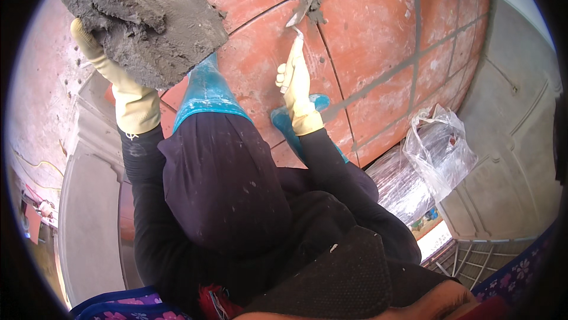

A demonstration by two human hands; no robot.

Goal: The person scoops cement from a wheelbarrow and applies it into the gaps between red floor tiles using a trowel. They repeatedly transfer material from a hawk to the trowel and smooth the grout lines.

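My left hand [137,100], in a cream rubber glove, grips the edge of a flat square board from its near left side. Thick grey mortar [148,27] covers the board's top, so its material is hidden. My right hand [296,80], gloved the same way, is closed around the handle of a small trowel [293,19]. The trowel's blade points away from me, touching a smear of wet mortar [313,2] where the joints between red floor tiles [367,30] meet. Grey mortar fills some joints to the right; others nearer me show as dark open lines.
My blue rubber boots [210,92] stand on the tiles beneath my arms. On the right, a clear plastic bag [441,148] lies by a grey moulded wall base [503,119]. A grey moulded pillar base [92,201] rises on the left, near a yellow cord [38,163].
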